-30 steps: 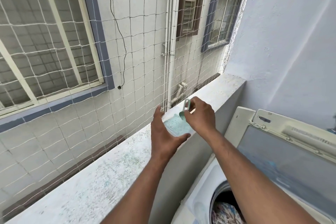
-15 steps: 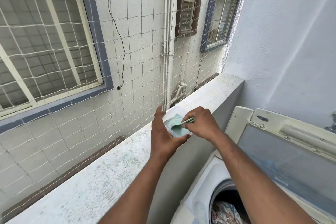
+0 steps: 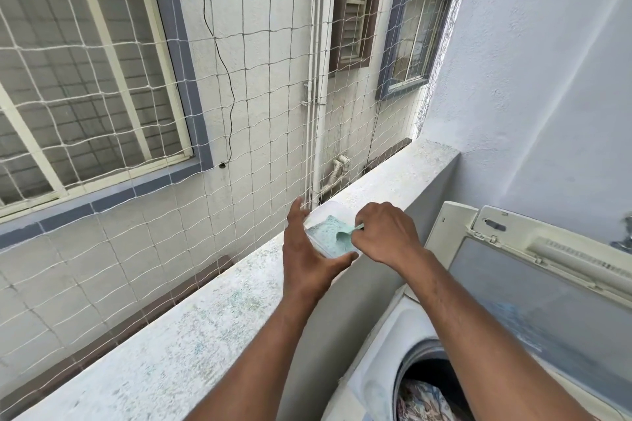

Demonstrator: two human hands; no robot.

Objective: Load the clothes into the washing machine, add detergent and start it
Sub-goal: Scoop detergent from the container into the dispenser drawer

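A clear plastic tub (image 3: 321,215) of pale blue-green detergent powder (image 3: 328,227) stands on the balcony ledge (image 3: 191,345). My left hand (image 3: 306,256) holds the tub's near-left side, thumb along its front edge and fingers up its far side. My right hand (image 3: 384,236) pinches the handle of a small green scoop (image 3: 347,233), whose bowl lies in the powder. At the lower right the top-loading washing machine (image 3: 376,376) stands with its lid (image 3: 533,290) raised, and patterned clothes (image 3: 424,402) lie in the drum.
A white safety net (image 3: 239,133) runs along the ledge's outer edge, just behind the tub. A grey wall (image 3: 547,96) closes the right side. White pipes (image 3: 316,79) and windows are on the building opposite, beyond the net.
My right hand has lowered the scoop from upright above the tub down into the powder. My left hand has stayed on the tub.
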